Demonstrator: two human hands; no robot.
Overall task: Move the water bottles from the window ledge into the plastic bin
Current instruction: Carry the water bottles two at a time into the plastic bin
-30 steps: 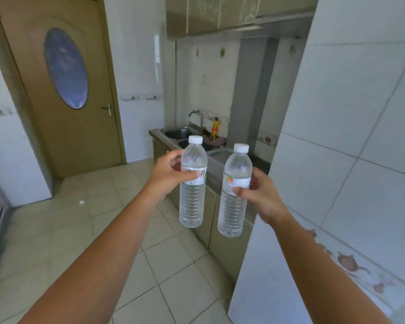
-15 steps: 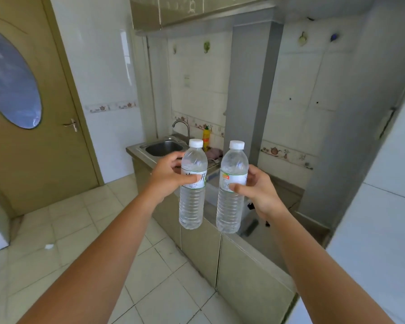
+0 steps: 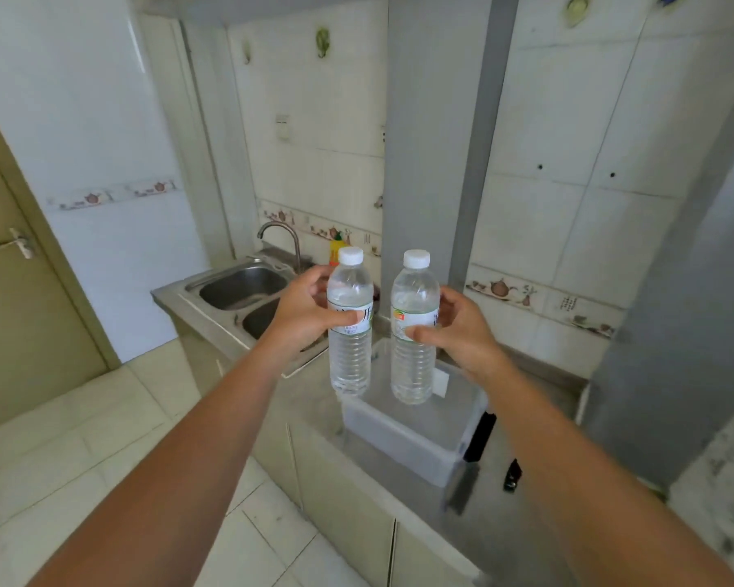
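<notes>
I hold two clear water bottles with white caps, both upright at chest height. My left hand (image 3: 304, 309) grips the left bottle (image 3: 350, 358) around its label. My right hand (image 3: 462, 332) grips the right bottle (image 3: 413, 366) the same way. Just below and behind the bottles, a translucent plastic bin (image 3: 399, 438) sits on the grey kitchen counter (image 3: 310, 400). The right bottle hangs over the bin's opening; the left bottle hangs over the bin's left edge. The window ledge is out of view.
A steel double sink (image 3: 242, 286) with a curved tap (image 3: 278, 237) lies left of the bin. A yellow bottle (image 3: 335, 249) stands behind the sink. Dark objects (image 3: 479, 434) lie on the counter right of the bin. A grey pillar (image 3: 433, 163) rises behind; a door (image 3: 13, 290) stands at far left.
My view has swung right and moved closer to the counter, so the plastic bin has come into sight under the bottles. Both hands keep their grip on the bottles.
</notes>
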